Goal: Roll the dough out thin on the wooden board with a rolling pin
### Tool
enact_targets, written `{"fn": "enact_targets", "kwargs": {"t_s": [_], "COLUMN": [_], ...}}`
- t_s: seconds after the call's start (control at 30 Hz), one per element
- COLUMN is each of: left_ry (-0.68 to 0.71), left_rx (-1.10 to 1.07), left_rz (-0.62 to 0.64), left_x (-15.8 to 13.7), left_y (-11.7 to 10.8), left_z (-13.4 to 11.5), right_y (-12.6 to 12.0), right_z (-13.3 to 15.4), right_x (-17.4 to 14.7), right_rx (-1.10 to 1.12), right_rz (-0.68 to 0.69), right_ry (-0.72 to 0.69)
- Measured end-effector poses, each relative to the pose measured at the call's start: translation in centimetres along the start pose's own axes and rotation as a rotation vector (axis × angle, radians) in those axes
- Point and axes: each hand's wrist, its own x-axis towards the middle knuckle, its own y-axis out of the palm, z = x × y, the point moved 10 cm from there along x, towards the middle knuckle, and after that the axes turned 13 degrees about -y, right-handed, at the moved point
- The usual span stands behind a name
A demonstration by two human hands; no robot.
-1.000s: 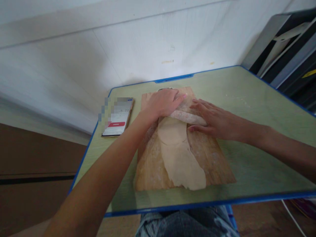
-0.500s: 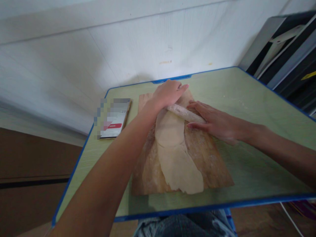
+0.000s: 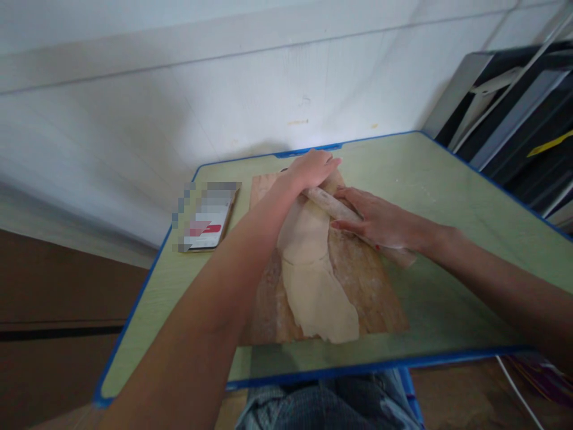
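A floury wooden rolling pin (image 3: 332, 204) lies slantwise across the far part of a sheet of rolled dough (image 3: 317, 292). My left hand (image 3: 313, 168) is on the pin's far end, its palm hiding that end. Over the near half rests my right hand (image 3: 375, 216), thumb on one side and fingers on the other; the pin's tip pokes out below the wrist. The pale dough runs lengthwise down a wooden board (image 3: 385, 304), with a crease across its middle and a ragged near edge. Flour dusts the board.
The board lies on a pale green table (image 3: 465, 251) with a blue rim. A phone (image 3: 209, 224), partly blurred out, lies left of the board. Behind the table is a white wall (image 3: 250, 95). Dark flat panels (image 3: 514, 113) lean at the right.
The view has shifted slightly. My right hand has moved a little leftward along with the rolling pin, and the pin's near tip shows more clearly. Both hands stay on the pin.
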Motion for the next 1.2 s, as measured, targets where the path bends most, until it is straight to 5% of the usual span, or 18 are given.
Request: {"fn": "enact_targets", "kwargs": {"t_s": [0.3, 0.57, 0.87, 1.2], "left_ry": [-0.139, -0.062, -0.278, -0.351], "left_rx": [0.111, 0.163, 0.204, 0.165], "left_rz": [0.031, -0.118, -0.163, -0.126], "left_x": [-6.1, -12.6, -11.1, -8.0], "left_y": [-1.3, -2.0, -2.0, -1.9], "left_z": [2.9, 3.7, 4.8, 5.5], "right_y": [0.2, 0.2, -0.2, -0.9], "right_z": [2.2, 5.8, 2.7, -1.6], "right_x": [-0.1, -1.2, -0.7, 1.0], "right_rx": [-0.242, -0.557, -0.589, -0.56], "right_rz": [0.012, 0.008, 0.035, 0.095], "right_ry": [-0.102, -0.024, 0.115, 0.25]}}
